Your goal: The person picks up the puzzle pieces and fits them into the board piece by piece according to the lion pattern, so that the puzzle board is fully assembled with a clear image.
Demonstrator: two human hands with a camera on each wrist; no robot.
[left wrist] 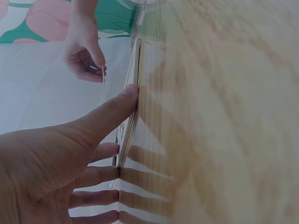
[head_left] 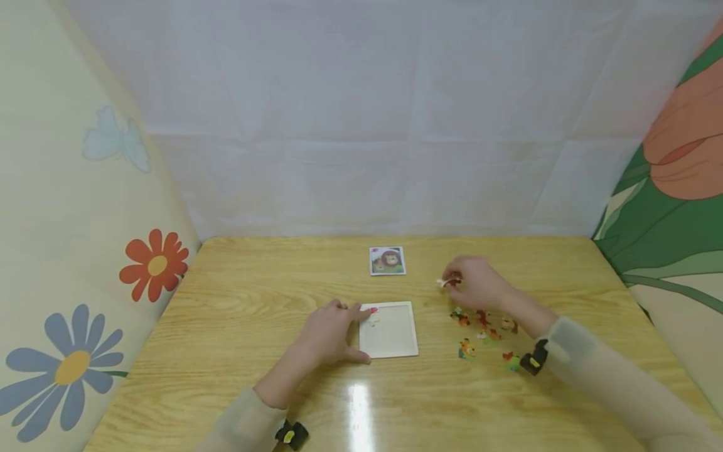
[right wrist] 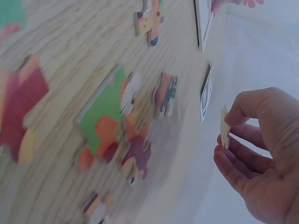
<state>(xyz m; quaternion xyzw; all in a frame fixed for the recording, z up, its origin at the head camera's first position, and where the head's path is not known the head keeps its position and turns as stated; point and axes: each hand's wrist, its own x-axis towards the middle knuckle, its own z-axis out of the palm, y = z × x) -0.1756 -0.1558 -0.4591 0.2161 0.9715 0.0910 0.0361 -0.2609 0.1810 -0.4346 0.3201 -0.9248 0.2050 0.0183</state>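
A white puzzle frame [head_left: 417, 333] lies on the table with one pink-and-white jigsaw piece [head_left: 373, 314] in its upper left corner. My left hand [head_left: 329, 331] rests at the frame's left side, fingers fairly straight. In the left wrist view its thumb [left wrist: 114, 107] touches the frame's edge. Between thumb and fingers, my right hand [head_left: 477, 284] pinches a puzzle piece [right wrist: 224, 127] above the table, right of the frame. The head view shows some dark red on that piece [head_left: 452, 282]; only its pale side is visible in the right wrist view.
Several loose puzzle pieces [head_left: 466, 348] are scattered below the right hand, right of the frame. A small picture card [head_left: 387, 260] with a lion lies behind the frame. A white cloth backdrop [head_left: 361, 182] borders the table's far edge.
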